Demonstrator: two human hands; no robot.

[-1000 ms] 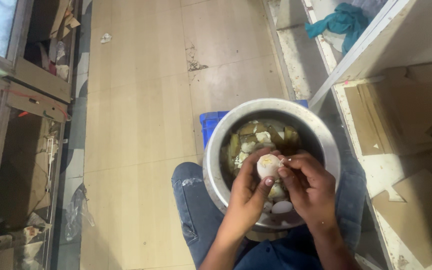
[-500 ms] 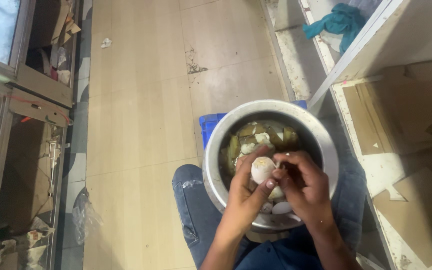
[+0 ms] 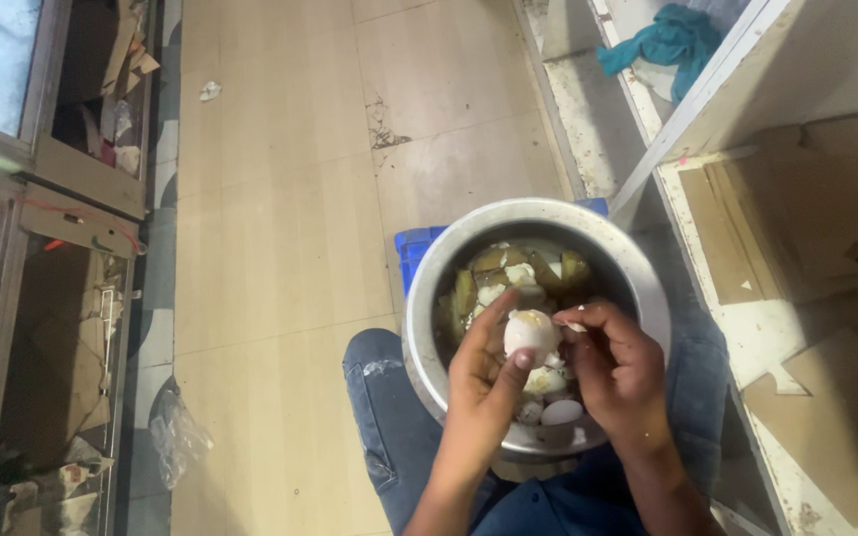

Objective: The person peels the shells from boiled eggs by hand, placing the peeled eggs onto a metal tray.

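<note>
Not much has shifted since a second ago, honestly; your hands are over the pot like before, and the pale, rounded boiled egg (image 3: pixel 531 333) sits a touch higher between them. It's off-white and smooth where it's bare, with a darker brownish patch near the top; whether that's shell or a mark, I can't tell.

Your left hand (image 3: pixel 484 382) comes up from below with the fingers curled around the egg's left side and the thumb pressed against its lower edge, so it's gripping the egg; your right hand (image 3: pixel 620 369) is bent in from the right, fingertips pinched together right at the egg's upper right side, touching it; a small pale fragment shows at those fingertips, too small to say what it is.

All of this hangs just above the round, dull-silver metal pot (image 3: pixel 429 298) resting on your lap over blue jeans (image 3: pixel 384 417); inside are brownish chunks and white broken bits at the back, and a couple more pale whole eggs (image 3: pixel 560 411) at the near side, below your hands. Behind the pot a blue plastic crate (image 3: pixel 411 246) pokes out on the beige tiled floor (image 3: pixel 270 199); a teal cloth (image 3: pixel 675 40) lies up on the shelf at top right.
</note>
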